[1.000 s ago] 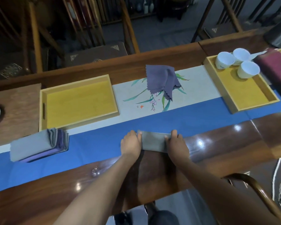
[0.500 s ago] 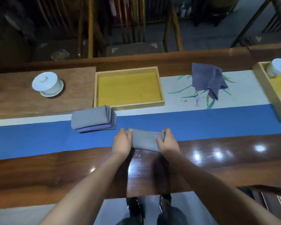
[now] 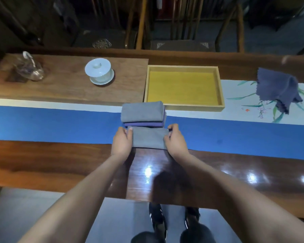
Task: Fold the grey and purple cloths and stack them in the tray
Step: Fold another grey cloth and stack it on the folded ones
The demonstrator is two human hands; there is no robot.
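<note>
Grey cloth [image 3: 148, 137], folded to a neat flat rectangle, sits on the blue runner [image 3: 60, 125] at its near edge, long axis running left to right. Left hand [image 3: 121, 142] pinches its left end, right hand [image 3: 175, 140] its right end, fingers closed on the fabric. Just beyond, almost touching, waits the folded stack [image 3: 142, 113], grey over purple. Farther right, the yellow tray [image 3: 182, 68] is empty, and an unfolded purple cloth [image 3: 277, 88] lies far right.
</note>
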